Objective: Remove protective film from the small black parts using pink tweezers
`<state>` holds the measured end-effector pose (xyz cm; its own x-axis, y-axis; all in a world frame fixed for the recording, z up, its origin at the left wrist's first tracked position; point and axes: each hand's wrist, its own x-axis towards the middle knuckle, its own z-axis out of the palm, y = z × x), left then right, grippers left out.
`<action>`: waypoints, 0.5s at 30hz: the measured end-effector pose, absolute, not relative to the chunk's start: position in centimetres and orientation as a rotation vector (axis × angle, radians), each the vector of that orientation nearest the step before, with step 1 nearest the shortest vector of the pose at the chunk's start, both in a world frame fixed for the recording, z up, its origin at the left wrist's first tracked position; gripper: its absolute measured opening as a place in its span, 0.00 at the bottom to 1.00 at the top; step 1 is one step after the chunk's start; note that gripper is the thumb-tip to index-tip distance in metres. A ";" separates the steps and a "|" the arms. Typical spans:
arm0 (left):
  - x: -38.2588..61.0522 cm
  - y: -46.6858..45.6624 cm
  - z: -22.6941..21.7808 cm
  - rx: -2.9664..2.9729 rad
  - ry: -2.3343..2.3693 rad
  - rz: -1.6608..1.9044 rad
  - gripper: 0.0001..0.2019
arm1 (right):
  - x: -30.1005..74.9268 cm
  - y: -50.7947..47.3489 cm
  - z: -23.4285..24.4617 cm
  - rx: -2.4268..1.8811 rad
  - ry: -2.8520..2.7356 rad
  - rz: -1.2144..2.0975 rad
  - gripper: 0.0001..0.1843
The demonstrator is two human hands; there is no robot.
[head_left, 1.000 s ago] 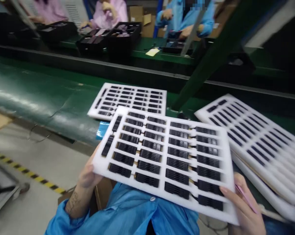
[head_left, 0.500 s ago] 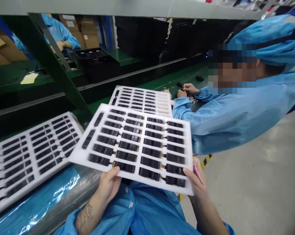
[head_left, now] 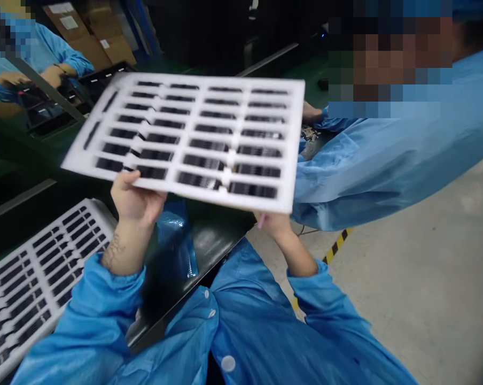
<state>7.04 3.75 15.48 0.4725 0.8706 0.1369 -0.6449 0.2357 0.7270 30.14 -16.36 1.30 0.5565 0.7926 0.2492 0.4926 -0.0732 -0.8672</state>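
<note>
**Lot 1: white foam tray (head_left: pixel 209 80), loaded, held up at a tilt over the line**

Contents: black parts (head_left: pixel 197 179) sit in moulded pockets, 4 columns of 7 as far as I can count, plus 2 long narrow pockets along the far left side. All the pockets I can see are filled. The tray's top edge is blurred, and the parts are too small to identify.

Position: above the dark belt (head_left: pixel 213 235), in front of my chest, its far side higher.

Hands: my left hand (head_left: pixel 137 199) grips the near edge, fingers curled over the face. My right hand (head_left: pixel 275 223) is under the near right corner, its fingers hidden behind the foam, so I cannot tell their grip. A pink stick (head_left: pixel 261 220) shows beside that hand.

Other containers: a second foam tray (head_left: pixel 94 211) with rows of black parts lies at lower left, just beside a blue plastic sheet (head_left: pixel 173 240). A black crate (head_left: pixel 45 120) sits at upper left, under a co-worker's hands (head_left: pixel 11 79).

Nearby: another co-worker (head_left: pixel 386 160) in a blue coat sits at right. Cardboard boxes (head_left: pixel 89 32) stand behind.
</note>
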 end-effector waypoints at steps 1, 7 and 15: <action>7.4 4.7 16.1 0.827 0.332 1.051 0.22 | 30.4 -15.1 0.8 -1.753 -1.144 0.309 0.10; 8.2 9.1 17.9 0.930 0.614 1.008 0.21 | 31.5 -11.3 0.3 -1.894 -1.408 0.059 0.06; 9.0 8.5 18.2 0.993 0.635 1.011 0.20 | 35.0 -8.4 1.5 -1.994 -1.544 0.004 0.08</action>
<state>9.02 8.50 18.23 0.4194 0.9078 0.0006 -0.3945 0.1817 0.9007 35.01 -8.40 1.49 0.3201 0.8791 0.3532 0.8770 -0.1339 -0.4614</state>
